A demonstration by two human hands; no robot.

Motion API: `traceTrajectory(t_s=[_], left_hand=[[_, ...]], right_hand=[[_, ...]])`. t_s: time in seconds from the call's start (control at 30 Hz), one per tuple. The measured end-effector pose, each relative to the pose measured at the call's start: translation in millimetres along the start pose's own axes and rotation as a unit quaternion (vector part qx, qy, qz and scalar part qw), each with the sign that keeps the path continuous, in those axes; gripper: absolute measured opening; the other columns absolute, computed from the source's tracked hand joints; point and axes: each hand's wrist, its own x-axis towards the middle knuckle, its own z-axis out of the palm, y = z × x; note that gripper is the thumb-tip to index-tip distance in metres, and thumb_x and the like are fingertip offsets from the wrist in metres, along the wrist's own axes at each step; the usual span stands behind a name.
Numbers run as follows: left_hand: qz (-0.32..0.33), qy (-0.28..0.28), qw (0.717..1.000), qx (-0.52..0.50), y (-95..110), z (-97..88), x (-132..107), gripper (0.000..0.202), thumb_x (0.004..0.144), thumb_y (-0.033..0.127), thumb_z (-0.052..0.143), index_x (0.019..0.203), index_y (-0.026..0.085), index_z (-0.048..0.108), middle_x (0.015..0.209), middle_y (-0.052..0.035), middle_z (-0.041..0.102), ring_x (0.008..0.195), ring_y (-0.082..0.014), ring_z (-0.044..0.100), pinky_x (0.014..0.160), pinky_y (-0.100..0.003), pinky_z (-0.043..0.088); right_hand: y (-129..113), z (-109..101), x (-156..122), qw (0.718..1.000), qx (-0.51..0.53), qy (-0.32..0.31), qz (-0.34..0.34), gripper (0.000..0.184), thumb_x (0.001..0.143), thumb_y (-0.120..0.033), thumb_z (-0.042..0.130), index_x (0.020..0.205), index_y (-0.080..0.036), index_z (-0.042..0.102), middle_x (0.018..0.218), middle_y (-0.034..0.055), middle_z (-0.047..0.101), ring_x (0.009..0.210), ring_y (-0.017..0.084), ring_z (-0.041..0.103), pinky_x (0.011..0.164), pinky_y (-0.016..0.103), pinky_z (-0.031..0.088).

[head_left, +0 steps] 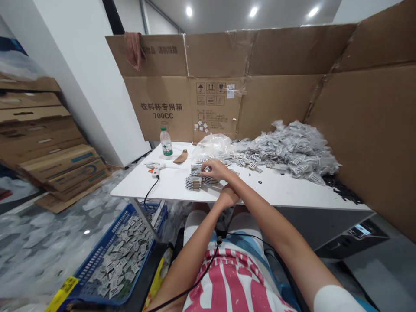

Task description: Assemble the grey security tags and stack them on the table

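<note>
My right hand (215,169) reaches over stacks of small flat grey metal pieces (193,183) near the table's front. Its thumb and fingers are pinched together at the top of the stacks; what they hold, if anything, is too small to make out. Below my right wrist, at the table's front edge, is my left hand (229,197). It looks curled, but its fingers are mostly hidden by the right forearm. More loose grey pieces (251,164) lie just behind the stacks, beside a clear plastic bag (212,146).
A glue gun (156,169) with a black cord and a water bottle (166,143) stand on the left of the white table (136,185). Bagged pieces (292,145) are heaped at the right. Cardboard walls (276,93) surround the back. A blue basket (107,242) of pieces sits on the floor.
</note>
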Motion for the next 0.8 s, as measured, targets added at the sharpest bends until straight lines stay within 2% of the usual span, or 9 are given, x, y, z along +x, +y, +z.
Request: traceTrajectory(t_s=[0.07,0.2,0.37,0.6,0.8], left_hand=[[-0.008,-0.018,0.999,0.032,-2.2,1.1,1.0,0.046,0.086,0.015,0.056,0.13,0.015,0.067,0.143,-0.0172,0.067,0.135,-0.0368,0.06,0.123,-0.051,0.044],[-0.011,-0.011,0.999,0.045,-5.3,2.7,3.0,0.05,0.085,0.015,0.057,0.135,0.018,0.065,0.144,-0.0141,0.067,0.136,-0.0334,0.061,0.123,-0.049,0.044],[-0.003,-0.019,0.998,0.06,-4.3,1.7,1.6,0.051,0.088,0.016,0.056,0.138,0.016,0.064,0.15,-0.0166,0.063,0.139,-0.0358,0.057,0.125,-0.048,0.041],[0.036,-0.002,0.996,0.076,-7.2,2.6,1.7,0.04,0.084,0.014,0.06,0.122,0.02,0.07,0.131,-0.013,0.074,0.13,-0.0346,0.062,0.117,-0.046,0.047],[0.031,-0.035,0.995,0.087,-7.3,6.9,5.0,0.033,0.087,0.011,0.056,0.115,0.011,0.073,0.141,-0.0214,0.068,0.138,-0.0433,0.056,0.121,-0.051,0.04]], right_hand=[[0.5,-0.2,-0.2,1.0,-0.005,-0.002,0.001,0.017,0.096,-0.039,0.08,0.094,-0.022,0.08,0.087,0.001,0.075,0.075,0.016,0.059,0.072,0.026,0.036],[3.0,0.6,-0.5,1.0,-0.017,-0.009,0.009,0.018,0.096,-0.04,0.08,0.095,-0.022,0.081,0.087,0.0013,0.076,0.074,0.016,0.059,0.071,0.026,0.036],[7.5,4.2,-1.6,1.0,-0.018,-0.014,0.01,0.012,0.095,-0.036,0.08,0.094,-0.023,0.081,0.089,0.0015,0.077,0.075,0.017,0.062,0.071,0.026,0.037],[8.4,8.3,-2.3,0.999,-0.045,-0.011,0.007,0.004,0.093,-0.026,0.081,0.096,-0.023,0.082,0.089,0.0027,0.078,0.075,0.018,0.064,0.073,0.028,0.041],[7.7,11.3,-2.2,1.0,-0.024,-0.008,0.001,0.002,0.092,-0.019,0.08,0.093,-0.02,0.081,0.086,0.0031,0.076,0.076,0.018,0.065,0.075,0.028,0.044]])
